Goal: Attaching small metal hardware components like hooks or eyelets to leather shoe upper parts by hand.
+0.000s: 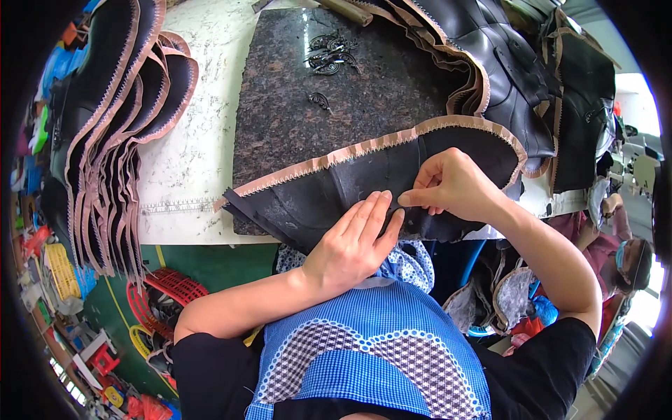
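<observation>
A black leather boot upper with a tan, zigzag-stitched edge lies across the front of a dark stone slab. My left hand rests flat on the leather near its lower edge, fingers stretched out and side by side. Just right of those fingertips, my right hand is closed in a pinch against the leather. Whatever sits between its thumb and forefinger is hidden or too small to name. Farther back on the slab lie a small pile of dark, curly metal ornaments and a single loose ornament.
Stacked leather uppers hang over the white table's left front edge. More black uppers are heaped at the back right. A red plastic basket stands on the green floor at left. Another person sits at far right.
</observation>
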`<state>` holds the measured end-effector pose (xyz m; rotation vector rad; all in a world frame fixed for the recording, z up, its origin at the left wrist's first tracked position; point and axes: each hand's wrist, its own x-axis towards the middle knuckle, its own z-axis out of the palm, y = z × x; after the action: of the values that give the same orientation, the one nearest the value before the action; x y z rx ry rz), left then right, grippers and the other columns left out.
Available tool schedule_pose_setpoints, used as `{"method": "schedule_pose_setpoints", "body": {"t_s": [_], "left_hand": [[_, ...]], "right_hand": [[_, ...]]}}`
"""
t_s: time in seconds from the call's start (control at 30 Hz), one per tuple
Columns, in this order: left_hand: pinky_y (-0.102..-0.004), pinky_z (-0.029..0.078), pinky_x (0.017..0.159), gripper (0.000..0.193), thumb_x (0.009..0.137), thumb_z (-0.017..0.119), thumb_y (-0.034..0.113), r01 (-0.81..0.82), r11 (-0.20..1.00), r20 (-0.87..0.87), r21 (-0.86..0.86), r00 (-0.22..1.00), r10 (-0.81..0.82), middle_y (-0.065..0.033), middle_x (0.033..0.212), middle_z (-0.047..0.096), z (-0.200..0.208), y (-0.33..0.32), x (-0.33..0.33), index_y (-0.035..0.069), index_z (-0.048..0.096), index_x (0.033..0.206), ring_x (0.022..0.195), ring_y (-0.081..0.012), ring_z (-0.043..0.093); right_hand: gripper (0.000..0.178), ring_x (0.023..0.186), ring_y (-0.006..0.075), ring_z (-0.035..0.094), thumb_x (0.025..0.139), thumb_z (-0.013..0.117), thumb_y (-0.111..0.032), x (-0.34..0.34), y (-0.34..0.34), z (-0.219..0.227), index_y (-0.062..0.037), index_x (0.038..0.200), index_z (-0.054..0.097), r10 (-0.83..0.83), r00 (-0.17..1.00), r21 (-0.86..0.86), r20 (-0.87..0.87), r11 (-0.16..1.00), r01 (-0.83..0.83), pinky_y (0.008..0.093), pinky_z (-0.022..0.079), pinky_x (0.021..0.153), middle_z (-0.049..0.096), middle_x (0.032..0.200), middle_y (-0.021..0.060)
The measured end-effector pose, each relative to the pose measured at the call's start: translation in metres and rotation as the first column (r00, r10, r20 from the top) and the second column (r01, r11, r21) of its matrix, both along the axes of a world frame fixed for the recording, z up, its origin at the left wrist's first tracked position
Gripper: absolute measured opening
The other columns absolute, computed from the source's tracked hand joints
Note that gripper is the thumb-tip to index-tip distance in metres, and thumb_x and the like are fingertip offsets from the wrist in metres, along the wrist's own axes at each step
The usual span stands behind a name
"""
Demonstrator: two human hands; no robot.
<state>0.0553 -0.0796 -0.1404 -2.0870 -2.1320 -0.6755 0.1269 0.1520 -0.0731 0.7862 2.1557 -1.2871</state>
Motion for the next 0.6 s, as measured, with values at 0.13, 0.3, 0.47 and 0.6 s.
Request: {"method": "schedule_pose_setpoints", "body": {"t_s": [0.13, 0.3, 0.47, 0.6], "left_hand": [[-0.0397, 0.057, 0.101, 0.049, 0.089, 0.061, 0.011, 0.003, 1.000, 0.031, 0.008, 1.000, -0.003, -0.0250, 0.141, 0.056, 0.000, -0.001, -0.002, 0.004, 0.060, 0.137, 0.125, -0.0350, 0.064], [-0.0414, 0.057, 0.101, 0.046, 0.088, 0.061, 0.011, 0.040, 0.999, 0.057, 0.014, 0.998, -0.041, -0.0233, 0.136, 0.058, 0.001, -0.006, -0.005, 0.003, 0.064, 0.134, 0.127, -0.0362, 0.062], [-0.0439, 0.056, 0.104, 0.044, 0.087, 0.061, 0.010, 0.082, 0.997, 0.036, 0.000, 0.996, -0.082, -0.0228, 0.129, 0.060, 0.000, -0.010, -0.006, 0.000, 0.066, 0.130, 0.129, -0.0380, 0.060], [-0.0454, 0.055, 0.106, 0.047, 0.086, 0.060, 0.010, 0.062, 0.998, -0.002, -0.001, 0.998, -0.062, -0.0241, 0.130, 0.060, -0.002, -0.012, 0.000, -0.002, 0.065, 0.131, 0.129, -0.0400, 0.060]], "right_hand": [[0.025, 0.058, 0.0097, 0.066, 0.085, 0.084, -0.017, 0.001, -0.001, 0.003, 0.0014, 0.077, 0.070, 0.096, 0.995, 0.070, 0.006, 0.993, -0.096, 0.0243, 0.051, 0.054, 0.068, 0.066, 0.0056], [0.025, 0.056, 0.0102, 0.063, 0.085, 0.083, -0.017, 0.019, -0.005, -0.016, -0.0002, 0.076, 0.067, 0.311, 0.903, 0.321, -0.297, 0.923, -0.212, 0.0255, 0.050, 0.054, 0.066, 0.064, 0.0050], [0.032, 0.053, 0.0109, 0.062, 0.085, 0.085, -0.022, 0.001, 0.000, -0.003, 0.0002, 0.072, 0.065, 0.017, 1.000, 0.012, 0.012, 1.000, -0.017, 0.0279, 0.048, 0.050, 0.065, 0.063, 0.0071], [0.032, 0.057, 0.0218, 0.068, 0.081, 0.085, -0.026, 0.003, -0.007, 0.000, -0.0009, 0.072, 0.067, 0.137, 0.990, 0.216, -0.020, 0.968, -0.130, 0.0354, 0.052, 0.056, 0.067, 0.063, 0.0107]]}}
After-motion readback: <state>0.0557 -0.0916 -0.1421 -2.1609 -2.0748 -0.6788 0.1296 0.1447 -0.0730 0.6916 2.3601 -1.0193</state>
